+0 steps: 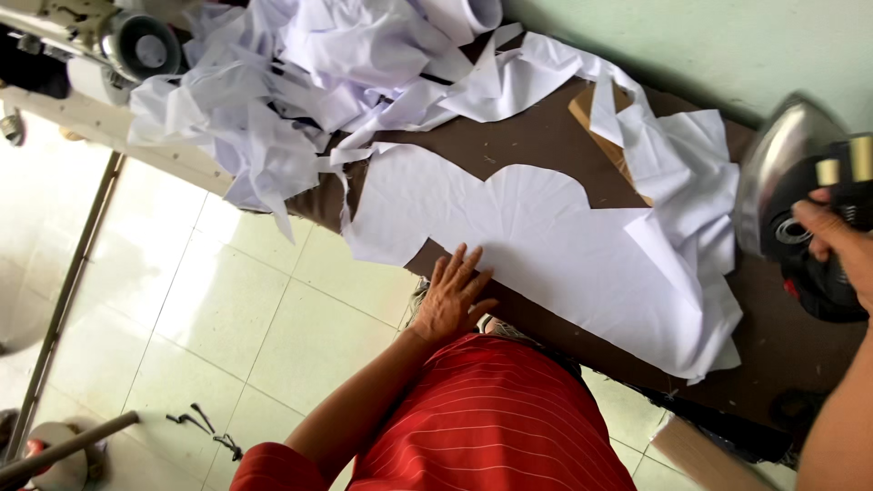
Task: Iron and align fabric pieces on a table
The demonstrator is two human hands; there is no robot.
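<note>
Pressing flat on the near edge of a white cut fabric piece (536,245), the left hand (450,295) lies palm down with its fingers spread and straight, gripping nothing; the cloth runs out from under the fingertips and stretches away beyond them and off to the right of the hand, smooth for most of its width and folded over on itself at its far right end; it rests on a dark brown table (791,341), whose bare top shows beyond the cloth and to the right of it. Well apart from the left hand, at the right edge of the view, the right hand (841,245) is curled round the black handle of an iron (787,177); the iron is tipped up so that its shiny metal soleplate faces the cloth, and it sits just beside the folded end of the fabric; whether it touches the table I cannot tell. Beyond the left hand and off to its left, a loose heap of white fabric scraps (300,82) covers the far end of the table. Near the left wrist, a red striped garment (496,423) fills the bottom of the view.
</note>
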